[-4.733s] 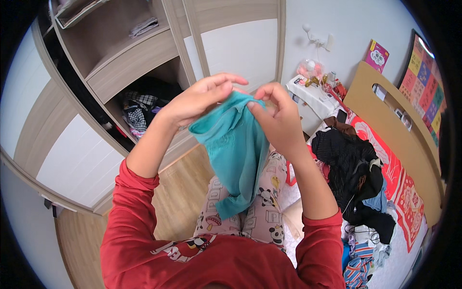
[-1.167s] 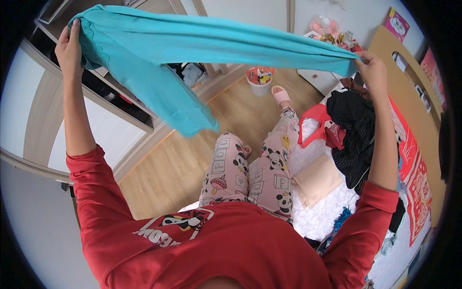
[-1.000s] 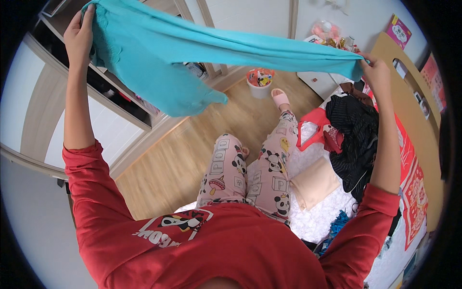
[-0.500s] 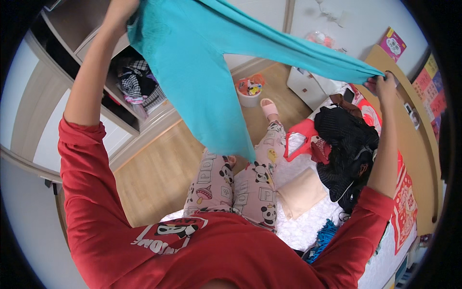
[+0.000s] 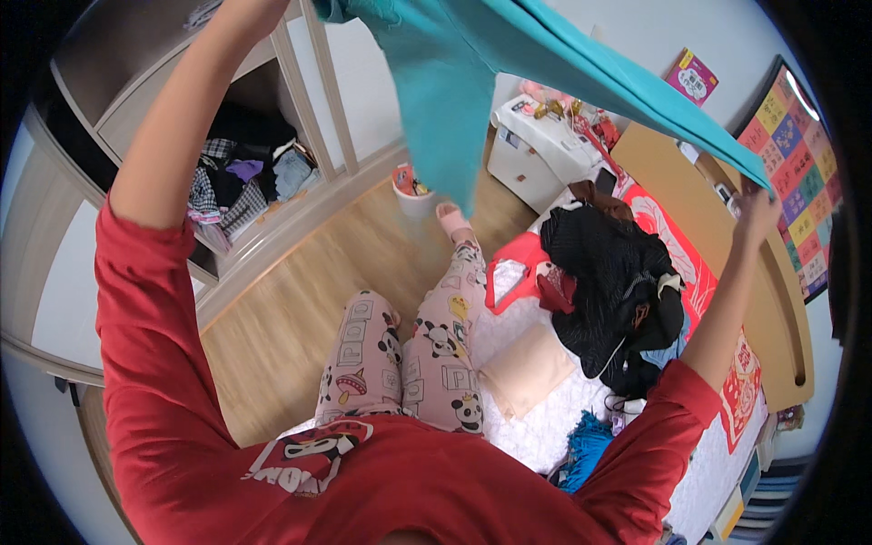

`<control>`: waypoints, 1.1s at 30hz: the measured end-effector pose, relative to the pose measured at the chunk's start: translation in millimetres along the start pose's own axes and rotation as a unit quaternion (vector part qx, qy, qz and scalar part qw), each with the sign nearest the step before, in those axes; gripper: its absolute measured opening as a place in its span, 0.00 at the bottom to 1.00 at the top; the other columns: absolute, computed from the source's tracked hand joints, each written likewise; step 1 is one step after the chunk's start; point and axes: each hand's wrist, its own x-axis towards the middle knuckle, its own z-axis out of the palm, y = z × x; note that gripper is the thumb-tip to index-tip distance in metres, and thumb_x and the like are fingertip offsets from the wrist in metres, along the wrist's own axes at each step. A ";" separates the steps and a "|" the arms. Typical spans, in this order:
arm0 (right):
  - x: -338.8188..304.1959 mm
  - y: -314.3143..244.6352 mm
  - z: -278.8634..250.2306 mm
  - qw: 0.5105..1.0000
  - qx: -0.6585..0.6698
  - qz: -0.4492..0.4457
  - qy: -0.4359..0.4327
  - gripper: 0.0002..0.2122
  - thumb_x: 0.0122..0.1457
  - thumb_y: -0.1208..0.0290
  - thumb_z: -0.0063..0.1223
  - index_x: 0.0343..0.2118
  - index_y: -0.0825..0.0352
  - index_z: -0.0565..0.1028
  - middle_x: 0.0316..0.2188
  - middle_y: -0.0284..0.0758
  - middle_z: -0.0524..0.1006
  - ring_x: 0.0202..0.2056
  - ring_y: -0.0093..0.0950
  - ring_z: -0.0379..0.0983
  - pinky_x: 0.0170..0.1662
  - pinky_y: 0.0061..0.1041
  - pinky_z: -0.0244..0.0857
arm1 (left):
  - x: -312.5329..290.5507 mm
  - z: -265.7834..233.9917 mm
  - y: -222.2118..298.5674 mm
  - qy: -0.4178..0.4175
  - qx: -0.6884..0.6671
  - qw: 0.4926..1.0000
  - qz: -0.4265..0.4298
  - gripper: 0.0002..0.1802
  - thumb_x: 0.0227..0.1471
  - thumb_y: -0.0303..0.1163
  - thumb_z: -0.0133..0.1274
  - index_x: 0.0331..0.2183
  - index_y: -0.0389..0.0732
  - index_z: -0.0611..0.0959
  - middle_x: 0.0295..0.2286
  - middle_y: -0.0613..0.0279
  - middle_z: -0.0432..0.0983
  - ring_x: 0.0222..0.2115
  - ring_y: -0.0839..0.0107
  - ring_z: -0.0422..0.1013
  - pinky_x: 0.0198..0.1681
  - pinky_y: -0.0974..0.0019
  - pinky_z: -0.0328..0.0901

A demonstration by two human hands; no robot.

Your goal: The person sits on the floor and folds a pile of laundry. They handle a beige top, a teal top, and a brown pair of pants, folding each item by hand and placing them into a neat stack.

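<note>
Turquoise trousers (image 5: 445,109) are spread out in the air in front of me. One leg is drawn taut to the far right, where my right hand (image 5: 759,216) is closed on its end. The other leg hangs down loose in the middle, its lower end in front of the floor and the bin. My left forearm (image 5: 195,109) is raised to the upper edge, and the left hand lies beyond the picture. Beside that arm, the waist part of the trousers also runs out at the top.
On the bed to my right lie a heap of black clothes (image 5: 609,282), a red garment (image 5: 522,268), folded beige cloth (image 5: 527,371) and blue fringed cloth (image 5: 586,445). A white bedside cabinet (image 5: 527,173), a small bin (image 5: 413,202) and an open wardrobe compartment with clothes (image 5: 245,177) stand ahead.
The trousers have risen, and the hanging leg's end has moved up away from my lap. My left hand has gone out past the upper edge; the right hand is lower and farther right.
</note>
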 end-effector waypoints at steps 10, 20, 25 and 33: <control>-271.0 -54.2 -125.4 0.983 -0.054 0.169 -0.051 0.10 0.58 0.71 0.44 0.41 0.68 0.66 0.32 0.31 0.69 0.30 0.17 0.64 0.30 0.16 0.62 | -366.0 -30.1 -113.1 -0.390 0.016 0.920 -0.004 0.08 0.46 0.26 0.44 0.30 0.36 0.77 0.33 0.56 0.74 0.38 0.61 0.68 0.43 0.59 0.62; -384.5 -45.8 -227.1 0.959 -0.048 0.277 0.012 0.08 0.59 0.73 0.41 0.40 0.67 0.63 0.31 0.35 0.71 0.29 0.22 0.70 0.32 0.22 0.69 | -482.7 108.7 -122.8 -0.385 -0.008 0.920 -0.076 0.14 0.42 0.28 0.54 0.35 0.38 0.75 0.34 0.56 0.69 0.39 0.58 0.65 0.44 0.60 0.60; -359.7 -72.3 -188.2 0.962 -0.075 0.261 -0.009 0.08 0.58 0.75 0.40 0.40 0.67 0.64 0.31 0.35 0.71 0.30 0.20 0.68 0.33 0.20 0.68 | -512.5 155.1 -94.2 -0.422 -0.013 0.905 -0.048 0.13 0.38 0.28 0.57 0.30 0.38 0.73 0.28 0.55 0.66 0.32 0.57 0.65 0.34 0.59 0.60; -348.0 -54.5 -200.0 0.942 0.064 0.329 0.017 0.11 0.57 0.71 0.45 0.41 0.69 0.66 0.33 0.35 0.73 0.36 0.23 0.69 0.36 0.22 0.65 | -509.7 164.3 -103.1 -0.480 -0.110 0.856 -0.157 0.09 0.40 0.29 0.56 0.25 0.38 0.73 0.24 0.58 0.69 0.24 0.59 0.67 0.27 0.60 0.62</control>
